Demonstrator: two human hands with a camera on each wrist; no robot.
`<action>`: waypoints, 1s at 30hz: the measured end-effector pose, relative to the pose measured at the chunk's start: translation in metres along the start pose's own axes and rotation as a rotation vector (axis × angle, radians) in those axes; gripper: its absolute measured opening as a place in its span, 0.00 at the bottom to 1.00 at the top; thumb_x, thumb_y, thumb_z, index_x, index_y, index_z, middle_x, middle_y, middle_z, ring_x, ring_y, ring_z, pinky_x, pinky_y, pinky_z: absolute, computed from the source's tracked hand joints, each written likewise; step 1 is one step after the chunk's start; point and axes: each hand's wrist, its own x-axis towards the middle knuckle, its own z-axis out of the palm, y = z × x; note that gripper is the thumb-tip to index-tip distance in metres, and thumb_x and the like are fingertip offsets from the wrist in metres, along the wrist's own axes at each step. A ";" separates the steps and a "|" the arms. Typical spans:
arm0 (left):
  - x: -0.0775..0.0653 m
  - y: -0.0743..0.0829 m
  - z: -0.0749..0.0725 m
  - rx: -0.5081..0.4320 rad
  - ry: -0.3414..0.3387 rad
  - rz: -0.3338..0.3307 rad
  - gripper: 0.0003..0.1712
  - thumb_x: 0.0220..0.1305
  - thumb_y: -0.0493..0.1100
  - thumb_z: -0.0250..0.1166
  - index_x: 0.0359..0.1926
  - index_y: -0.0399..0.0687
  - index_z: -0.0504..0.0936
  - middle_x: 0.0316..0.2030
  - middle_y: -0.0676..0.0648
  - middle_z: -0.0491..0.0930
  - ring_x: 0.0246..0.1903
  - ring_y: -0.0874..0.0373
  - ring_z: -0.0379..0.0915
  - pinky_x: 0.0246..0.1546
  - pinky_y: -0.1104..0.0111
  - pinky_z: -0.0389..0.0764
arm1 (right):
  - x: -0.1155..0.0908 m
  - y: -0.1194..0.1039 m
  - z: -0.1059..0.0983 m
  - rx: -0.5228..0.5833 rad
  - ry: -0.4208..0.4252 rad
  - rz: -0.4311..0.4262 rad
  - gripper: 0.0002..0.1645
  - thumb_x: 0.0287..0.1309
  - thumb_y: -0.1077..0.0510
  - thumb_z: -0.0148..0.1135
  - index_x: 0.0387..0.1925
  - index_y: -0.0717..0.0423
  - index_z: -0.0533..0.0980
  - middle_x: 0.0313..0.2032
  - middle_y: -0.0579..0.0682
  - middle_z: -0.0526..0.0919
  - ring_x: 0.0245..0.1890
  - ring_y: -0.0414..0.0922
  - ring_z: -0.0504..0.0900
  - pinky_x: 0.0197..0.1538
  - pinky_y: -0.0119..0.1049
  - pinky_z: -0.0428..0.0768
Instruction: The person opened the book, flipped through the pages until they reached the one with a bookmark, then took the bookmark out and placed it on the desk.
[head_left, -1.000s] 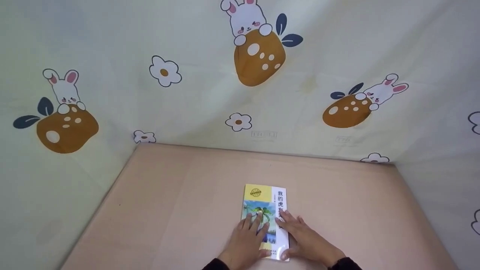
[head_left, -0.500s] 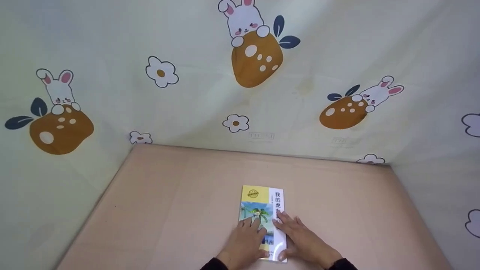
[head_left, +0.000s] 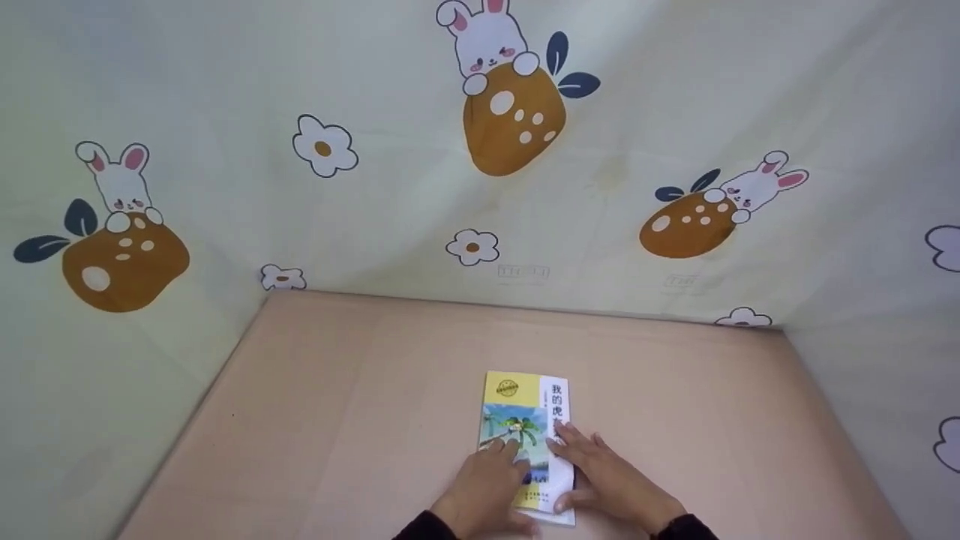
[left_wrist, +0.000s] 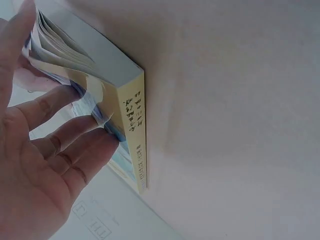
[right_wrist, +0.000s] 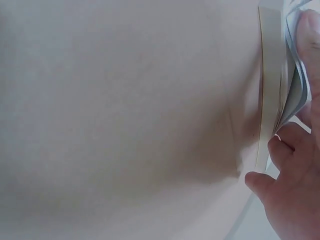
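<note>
A paperback book (head_left: 514,394) lies cover up, with a yellow and white cover showing palm trees. My left hand (head_left: 487,480) rests on the cover's left part, its fingertips touching the picture. In the left wrist view, the left fingers (left_wrist: 85,145) are slightly bent against the buckled cover, beside the yellow spine (left_wrist: 132,125). My right hand (head_left: 619,480) lies along the book's right side, fingers on the white strip and thumb at the lower corner. The right wrist view shows the cover and some pages (right_wrist: 295,95) bulging up near the right thumb (right_wrist: 310,40).
The book is on a pinkish-beige tabletop (head_left: 337,405). Pale fabric walls (head_left: 390,202) printed with rabbits, orange fruit and flowers rise at the back and on both sides. Dark sleeve cuffs (head_left: 426,526) show at the bottom edge.
My left fingers have drawn back and bent a little, and the left thumb has slid off the cover's lower edge. That corner of the cover has lifted, showing pages beneath. The right hand stays put.
</note>
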 end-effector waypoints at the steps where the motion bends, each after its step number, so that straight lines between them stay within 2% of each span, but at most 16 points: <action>1: 0.000 0.000 0.000 0.008 0.011 -0.006 0.46 0.43 0.78 0.58 0.52 0.49 0.78 0.57 0.43 0.74 0.56 0.49 0.71 0.50 0.59 0.77 | 0.000 0.000 -0.001 -0.001 0.006 -0.016 0.53 0.43 0.29 0.56 0.66 0.55 0.62 0.70 0.57 0.56 0.70 0.56 0.53 0.66 0.61 0.52; 6: 0.002 0.002 -0.002 0.073 0.061 -0.006 0.41 0.50 0.77 0.51 0.46 0.50 0.82 0.48 0.44 0.80 0.46 0.51 0.77 0.40 0.63 0.81 | 0.001 -0.002 -0.005 0.020 0.003 -0.046 0.51 0.46 0.31 0.56 0.66 0.56 0.63 0.69 0.59 0.57 0.69 0.59 0.54 0.64 0.63 0.53; 11: 0.004 0.003 -0.006 0.101 0.084 0.018 0.42 0.54 0.77 0.46 0.41 0.47 0.84 0.38 0.46 0.82 0.36 0.55 0.79 0.36 0.67 0.81 | 0.003 0.000 -0.004 0.115 -0.017 0.013 0.51 0.46 0.31 0.57 0.65 0.57 0.63 0.70 0.58 0.56 0.70 0.59 0.51 0.66 0.63 0.50; 16: 0.004 0.002 -0.006 0.068 0.093 0.027 0.40 0.55 0.75 0.44 0.40 0.46 0.82 0.31 0.48 0.80 0.30 0.58 0.77 0.33 0.70 0.79 | 0.002 -0.003 -0.007 0.233 0.012 0.027 0.47 0.48 0.36 0.62 0.62 0.61 0.66 0.68 0.62 0.57 0.68 0.63 0.51 0.64 0.64 0.53; 19: 0.003 0.000 -0.004 0.034 0.105 0.024 0.35 0.58 0.72 0.46 0.42 0.48 0.78 0.29 0.49 0.78 0.29 0.59 0.75 0.31 0.71 0.78 | 0.002 -0.010 -0.013 0.323 0.046 0.050 0.42 0.50 0.40 0.64 0.60 0.63 0.68 0.66 0.64 0.62 0.67 0.66 0.55 0.63 0.63 0.56; 22: 0.003 0.001 -0.003 0.040 0.115 0.024 0.27 0.63 0.66 0.49 0.42 0.49 0.77 0.29 0.49 0.78 0.28 0.59 0.74 0.28 0.71 0.77 | 0.002 -0.018 -0.017 0.409 0.100 0.080 0.39 0.53 0.44 0.64 0.60 0.64 0.68 0.63 0.66 0.66 0.64 0.67 0.60 0.61 0.63 0.61; 24: 0.004 0.002 -0.003 0.060 0.107 0.028 0.21 0.66 0.61 0.51 0.42 0.50 0.77 0.29 0.49 0.78 0.28 0.59 0.73 0.28 0.71 0.78 | 0.003 -0.024 -0.018 0.432 0.159 0.118 0.36 0.55 0.46 0.62 0.59 0.63 0.68 0.61 0.66 0.68 0.59 0.66 0.67 0.57 0.58 0.70; 27: 0.004 0.002 -0.004 0.056 0.089 0.014 0.17 0.68 0.55 0.52 0.43 0.49 0.78 0.31 0.49 0.79 0.30 0.59 0.74 0.30 0.71 0.79 | 0.005 -0.032 -0.015 0.448 0.292 0.210 0.29 0.60 0.50 0.59 0.57 0.64 0.68 0.54 0.62 0.73 0.49 0.56 0.76 0.48 0.42 0.79; 30: 0.002 -0.001 -0.003 -0.013 0.096 -0.020 0.16 0.69 0.52 0.50 0.44 0.47 0.76 0.31 0.49 0.79 0.30 0.59 0.75 0.30 0.70 0.78 | 0.007 -0.039 -0.010 0.524 0.387 0.337 0.19 0.63 0.57 0.54 0.51 0.65 0.68 0.44 0.57 0.75 0.39 0.46 0.78 0.39 0.32 0.79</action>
